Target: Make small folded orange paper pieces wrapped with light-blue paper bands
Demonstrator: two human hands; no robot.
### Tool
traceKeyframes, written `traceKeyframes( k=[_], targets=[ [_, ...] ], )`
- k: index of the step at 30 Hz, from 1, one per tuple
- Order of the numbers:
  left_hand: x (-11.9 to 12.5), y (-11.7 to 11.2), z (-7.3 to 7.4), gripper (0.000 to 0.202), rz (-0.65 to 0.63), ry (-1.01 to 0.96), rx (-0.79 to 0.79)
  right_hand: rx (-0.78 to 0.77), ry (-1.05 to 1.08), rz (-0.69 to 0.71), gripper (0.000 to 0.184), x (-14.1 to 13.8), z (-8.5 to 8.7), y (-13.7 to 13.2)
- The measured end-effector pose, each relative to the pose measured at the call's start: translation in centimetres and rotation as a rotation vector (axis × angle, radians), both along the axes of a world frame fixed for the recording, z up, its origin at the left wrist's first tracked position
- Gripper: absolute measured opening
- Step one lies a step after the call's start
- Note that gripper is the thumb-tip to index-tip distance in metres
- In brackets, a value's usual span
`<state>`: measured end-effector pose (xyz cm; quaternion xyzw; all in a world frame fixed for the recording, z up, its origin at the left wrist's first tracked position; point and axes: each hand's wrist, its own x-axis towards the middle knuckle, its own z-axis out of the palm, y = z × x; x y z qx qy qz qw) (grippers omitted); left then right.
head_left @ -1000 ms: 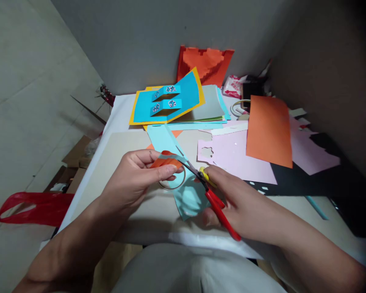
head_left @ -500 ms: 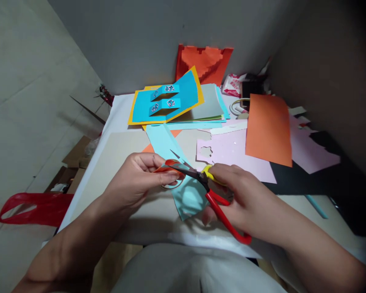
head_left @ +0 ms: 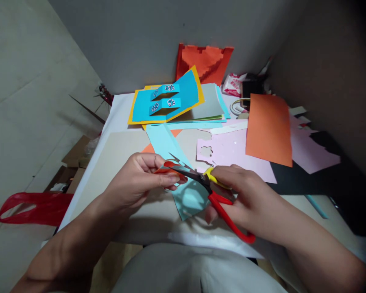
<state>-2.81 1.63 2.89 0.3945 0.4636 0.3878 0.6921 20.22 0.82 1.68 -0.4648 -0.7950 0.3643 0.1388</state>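
Between thumb and fingers, my left hand pinches a small curled piece of orange paper. My right hand grips scissors with dark blades and red and yellow handles. The blades are spread, their tips pointing left, and one lies across the orange paper by my left thumb. Whether the paper sits fully between the blades is hard to tell. Under both hands, a light blue paper strip lies on the grey board.
Behind my hands stands a blue and yellow pop-up card on stacked paper. An orange-red folded card leans on the wall. To the right lie cut pink paper, an orange sheet and a black sheet. A red bag hangs at left.
The scissors have shifted slightly right and down, and their blades are a little differently angled. My left hand keeps its pinch on the orange paper, almost in the same place.
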Motion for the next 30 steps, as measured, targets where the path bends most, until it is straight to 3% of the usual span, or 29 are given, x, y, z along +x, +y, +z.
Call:
traceKeyframes(
  k=[20,25,30],
  targets=[
    [-0.14,0.0,-0.62,0.01,0.001,0.024,0.038,-0.109,0.125,-0.027,0.025,0.01,-0.41,0.34],
    [-0.24,-0.28,-0.61,0.005,-0.033,0.0,0.077,-0.075,0.114,-0.031,0.036,0.11,-0.55,0.28],
    [-0.47,-0.62,-0.41,0.017,-0.082,-0.022,0.109,-0.046,0.099,-0.055,0.044,0.11,-0.8,0.4]
  ],
)
